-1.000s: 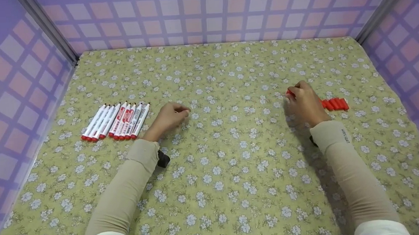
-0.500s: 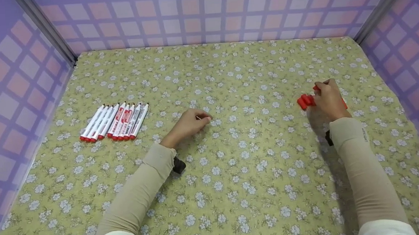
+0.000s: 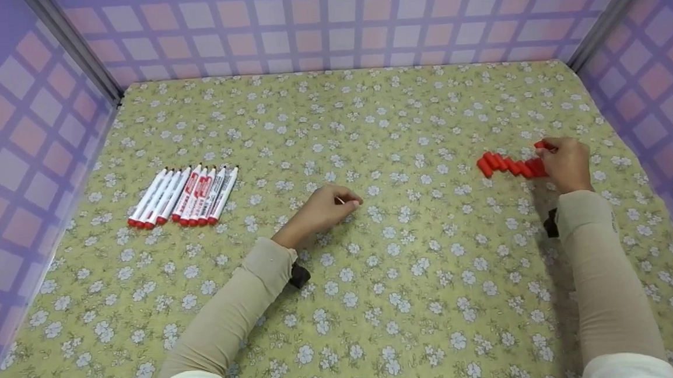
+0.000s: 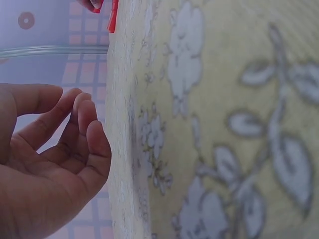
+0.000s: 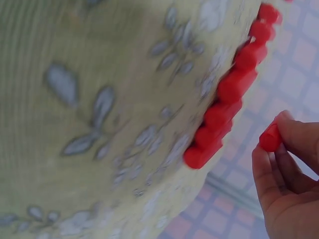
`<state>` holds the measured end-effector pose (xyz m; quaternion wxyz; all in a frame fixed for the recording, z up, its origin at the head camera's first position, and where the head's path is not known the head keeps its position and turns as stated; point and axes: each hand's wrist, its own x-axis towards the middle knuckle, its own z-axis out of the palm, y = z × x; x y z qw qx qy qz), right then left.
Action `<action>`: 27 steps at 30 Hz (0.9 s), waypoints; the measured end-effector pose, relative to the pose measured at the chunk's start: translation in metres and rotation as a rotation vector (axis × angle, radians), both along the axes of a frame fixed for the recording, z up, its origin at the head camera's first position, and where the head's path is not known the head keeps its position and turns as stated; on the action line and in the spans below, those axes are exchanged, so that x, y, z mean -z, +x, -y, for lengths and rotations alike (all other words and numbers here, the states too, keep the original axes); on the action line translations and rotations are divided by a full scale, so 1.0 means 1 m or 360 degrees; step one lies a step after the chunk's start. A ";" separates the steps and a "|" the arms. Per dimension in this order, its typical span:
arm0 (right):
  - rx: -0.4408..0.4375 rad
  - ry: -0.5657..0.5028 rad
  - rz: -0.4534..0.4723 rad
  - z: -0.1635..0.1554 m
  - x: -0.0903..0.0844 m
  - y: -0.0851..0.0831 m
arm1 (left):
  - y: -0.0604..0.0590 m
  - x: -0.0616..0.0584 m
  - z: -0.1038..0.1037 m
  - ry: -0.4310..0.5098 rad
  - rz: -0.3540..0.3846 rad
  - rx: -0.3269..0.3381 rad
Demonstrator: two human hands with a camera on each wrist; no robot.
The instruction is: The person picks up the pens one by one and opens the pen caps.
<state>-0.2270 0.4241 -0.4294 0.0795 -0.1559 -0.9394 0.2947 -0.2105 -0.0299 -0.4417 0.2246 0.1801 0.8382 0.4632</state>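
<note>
In the head view my left hand (image 3: 323, 210) hovers over the cloth near the middle, fingers loosely bent. The left wrist view shows nothing between its thumb and fingers (image 4: 84, 144). At the right, my right hand (image 3: 570, 164) pinches a red marker cap (image 5: 270, 137) between thumb and fingertips, raised off the cloth. Just left of that hand lies a slanting row of several red caps (image 3: 510, 165); the right wrist view shows the row (image 5: 234, 87) side by side, apart from the held cap. My right hand may hide part of the row in the head view.
Several capless white markers (image 3: 188, 195) with red ends lie side by side at the left, dark tips pointing away. A flowered yellow-green cloth (image 3: 378, 303) covers the table. Purple checked panels (image 3: 332, 25) stand at the back and both sides.
My right hand has moved rightward along the row with a cap in its fingers, uncovering caps on the row's left. My left hand has moved right, away from the markers, which stayed put.
</note>
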 end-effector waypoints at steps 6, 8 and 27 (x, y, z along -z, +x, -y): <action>0.0071 -0.0077 0.0073 -0.014 0.003 0.008 | 0.002 0.003 -0.002 0.0051 0.0042 0.0012; 0.0079 -0.0103 0.0097 -0.018 0.004 0.009 | 0.001 0.004 -0.002 0.0052 0.0025 0.0027; 0.0026 -0.0130 0.0299 -0.030 0.011 0.013 | 0.003 0.007 0.001 0.0059 0.0124 -0.0004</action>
